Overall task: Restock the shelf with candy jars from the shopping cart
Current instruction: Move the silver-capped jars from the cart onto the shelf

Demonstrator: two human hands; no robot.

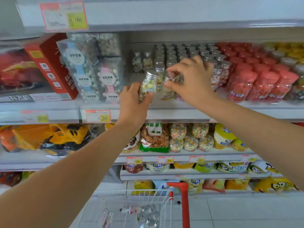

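Two candy jars are held up at the middle shelf (172, 106); the left hand (131, 102) is wrapped around a clear jar (148, 85) of pastel sweets with a silver cap, tilted and just in front of the shelf edge; the right hand (194, 79) is pinched on the cap of a second jar (167, 89), which is set at the front of the rows of silver-capped jars (181, 53); red-lidded jars (256, 76) are ranged to the right; a few more jars are seen, blurred, in the shopping cart (148, 209) below.
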